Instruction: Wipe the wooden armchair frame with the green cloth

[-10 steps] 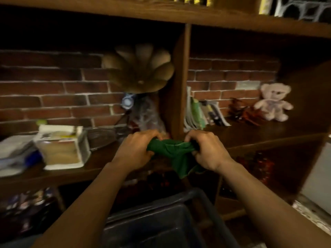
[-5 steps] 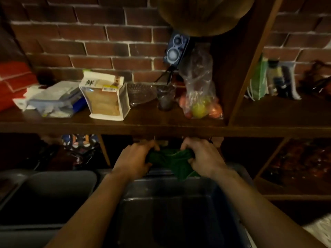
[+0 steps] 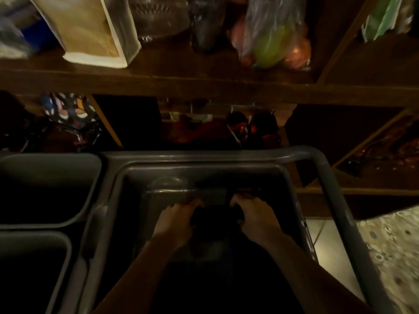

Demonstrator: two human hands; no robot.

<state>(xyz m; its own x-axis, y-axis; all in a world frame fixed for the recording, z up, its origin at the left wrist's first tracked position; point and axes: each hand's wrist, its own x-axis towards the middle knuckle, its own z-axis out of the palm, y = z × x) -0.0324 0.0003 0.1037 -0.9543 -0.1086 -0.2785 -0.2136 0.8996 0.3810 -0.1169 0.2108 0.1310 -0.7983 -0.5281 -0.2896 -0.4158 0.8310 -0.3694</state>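
Both my hands are down inside a dark grey plastic bin (image 3: 326, 177). My left hand (image 3: 176, 220) and my right hand (image 3: 256, 216) grip the two ends of the bunched green cloth (image 3: 215, 217), which looks almost black in the shadow between them. The bin's inside is dim and I cannot tell whether it holds water. No wooden armchair frame is in view.
A dark wooden shelf (image 3: 204, 85) runs across above the bin, carrying a white box (image 3: 90, 30), a glass bowl (image 3: 158, 17) and a bag of fruit (image 3: 272, 35). Two more grey bins (image 3: 49, 191) stand at the left. A patterned rug (image 3: 394, 257) lies on the floor at right.
The view has tilted downward. My hands, holding the cloth, have dropped from in front of the shelf edge down into the grey bin.
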